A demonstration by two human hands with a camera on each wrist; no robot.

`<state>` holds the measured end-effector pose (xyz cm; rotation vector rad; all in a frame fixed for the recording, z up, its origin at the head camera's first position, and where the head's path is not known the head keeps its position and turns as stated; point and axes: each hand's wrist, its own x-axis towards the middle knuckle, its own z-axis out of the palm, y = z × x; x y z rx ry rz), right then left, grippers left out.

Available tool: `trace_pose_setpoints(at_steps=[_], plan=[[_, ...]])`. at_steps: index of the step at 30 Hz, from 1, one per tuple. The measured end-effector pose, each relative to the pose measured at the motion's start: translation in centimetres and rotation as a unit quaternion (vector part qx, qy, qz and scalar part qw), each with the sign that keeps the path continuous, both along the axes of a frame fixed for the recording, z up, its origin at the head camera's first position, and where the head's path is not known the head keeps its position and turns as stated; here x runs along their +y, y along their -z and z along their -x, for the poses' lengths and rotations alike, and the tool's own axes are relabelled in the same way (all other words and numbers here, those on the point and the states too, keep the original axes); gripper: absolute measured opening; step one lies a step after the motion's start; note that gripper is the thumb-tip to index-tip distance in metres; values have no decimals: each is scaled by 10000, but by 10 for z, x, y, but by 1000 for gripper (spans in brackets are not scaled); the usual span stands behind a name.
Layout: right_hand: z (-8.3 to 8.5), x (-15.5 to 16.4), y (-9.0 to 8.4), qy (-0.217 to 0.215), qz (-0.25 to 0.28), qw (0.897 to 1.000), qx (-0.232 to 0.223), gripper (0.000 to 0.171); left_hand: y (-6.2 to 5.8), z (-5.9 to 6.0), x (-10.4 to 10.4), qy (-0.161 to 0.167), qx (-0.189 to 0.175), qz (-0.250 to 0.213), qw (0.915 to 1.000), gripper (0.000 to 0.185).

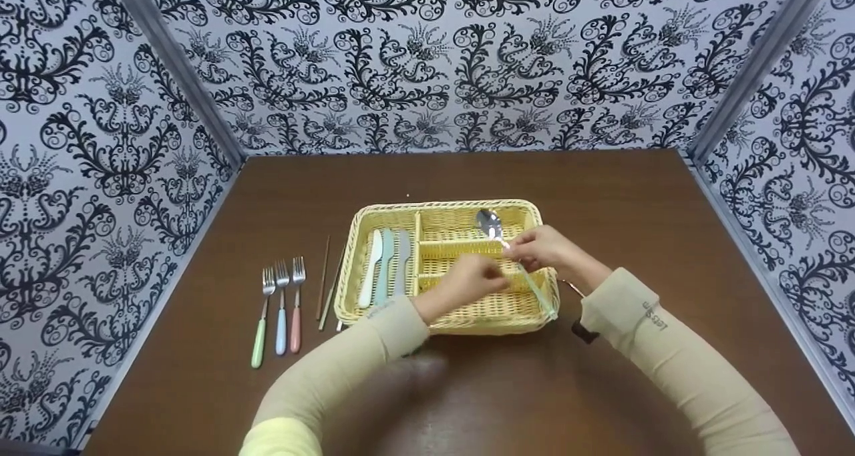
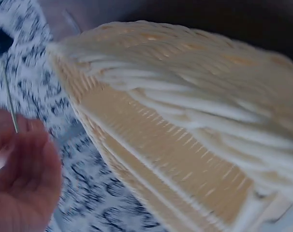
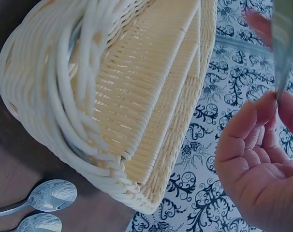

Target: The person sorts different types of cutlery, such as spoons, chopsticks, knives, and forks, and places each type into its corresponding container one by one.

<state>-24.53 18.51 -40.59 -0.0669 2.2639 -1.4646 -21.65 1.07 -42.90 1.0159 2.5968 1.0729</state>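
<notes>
The basket (image 1: 446, 322) sits mid-table (image 1: 601, 189); three knives (image 1: 385, 266) lie in its left compartment, three forks (image 1: 280, 309) lie left of it.

**Materials and finishes at the cutlery basket**

We note the cutlery basket (image 1: 446, 317) as woven wicker-like strands, pale yellow, ribbed and rough, with a faint sheen in the wrist views. The spoon (image 1: 490, 225) has a polished metal bowl, glossy and mirror-like; its handle looks like pale green plastic. Two loose spoons (image 3: 45, 205) show the same bright metal. The forks (image 1: 280, 302) pair shiny metal tines with smooth pastel handles, likely plastic. The knives (image 1: 386, 266) look matt and pastel. We record the table (image 1: 601, 189) as smooth brown wood-look, softly satin. Sleeves (image 1: 674, 349) are matt knit cloth. Walls (image 1: 100, 142) look like printed matt paper.
</notes>
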Motion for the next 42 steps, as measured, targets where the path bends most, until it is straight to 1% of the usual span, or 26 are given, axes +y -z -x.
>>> trace_pose_setpoints(at_steps=[1, 2, 3, 4, 5, 7, 9, 11, 13, 15, 17, 18, 20, 22, 23, 25, 26, 29, 31, 33, 35, 37, 40, 41, 42], plan=[[0, 1, 0, 82, 108, 9999, -50, 7, 1, 3, -3, -368, -851, -48, 9957, 17], [0, 1, 0, 129, 215, 9996, -86, 7, 1, 5, -5, -635, -1508, -44, 9865, 18], [0, 1, 0, 187, 332, 9992, -134, 6, 2, 7, -8, -816, -2008, -1, 9762, 18], [0, 2, 0, 247, 468, 9984, -175, 7, 2, 8, -10, -932, -2393, 50, 9665, 18], [-1, 2, 0, 334, 604, 9974, -220, 7, 2, 9, -12, -979, -2628, 97, 9598, 18], [-1, 2, 2, 530, 870, 9944, -281, 12, 2, 11, -16, -995, -2754, 197, 9560, 18], [-2, 2, 4, 737, 1159, 9899, -338, 16, 0, 12, -19, -1042, -2745, 216, 9557, 18], [-2, 2, 6, 968, 1547, 9824, -400, 19, -1, 14, -21, -1133, -2698, 158, 9561, 19], [-3, 1, 9, 1200, 2010, 9711, -469, 17, -3, 16, -23, -1221, -2695, 45, 9552, 20], [-3, 0, 11, 1449, 2512, 9554, -563, 12, -6, 17, -24, -1279, -2734, -91, 9533, 21], [-3, -1, 13, 1674, 2905, 9399, -648, 4, -7, 19, -24, -1318, -2705, -187, 9535, 22], [-3, -2, 14, 1767, 3074, 9324, -700, 1, -8, 19, -24, -1333, -2637, -198, 9552, 22], [-4, -4, 15, 1926, 3349, 9188, -808, 3, -9, 20, -23, -1340, -2319, -144, 9634, 22], [-5, -6, 17, 2017, 3563, 9079, -900, 2, -10, 20, -21, -1334, -1778, 41, 9750, 20], [-6, -7, 17, 2033, 3664, 9032, -934, 4, -10, 20, -20, -1327, -1488, 161, 9798, 19], [-8, -9, 17, 2069, 3773, 8977, -947, 8, -11, 20, -17, -1279, -938, 399, 9865, 17], [-9, -11, 18, 2090, 3808, 8959, -932, 10, -12, 20, -16, -1265, -716, 493, 9881, 16], [-10, -14, 18, 2185, 3868, 8916, -874, 6, -14, 19, -14, -1217, -250, 712, 9897, 14], [-10, -16, 18, 2301, 3925, 8865, -838, 4, -16, 19, -13, -1184, 34, 831, 9895, 14], [-11, -17, 18, 2392, 4001, 8810, -812, 5, -16, 19, -12, -1167, 310, 1000, 9876, 15], [-11, -19, 19, 2444, 4042, 8780, -773, 6, -17, 19, -12, -1189, 555, 1176, 9844, 15], [-12, -19, 19, 2415, 4050, 8788, -735, 7, -17, 19, -12, -1218, 760, 1306, 9810, 15], [-13, -18, 20, 2226, 4051, 8838, -725, 8, -17, 20, -12, -1251, 892, 1369, 9786, 14], [-13, -17, 21, 2134, 4021, 8873, -740, 8, -17, 21, -12, -1235, 915, 1358, 9787, 14], [-14, -16, 21, 2000, 3950, 8935, -752, 7, -17, 21, -13, -1219, 944, 1369, 9785, 15]])
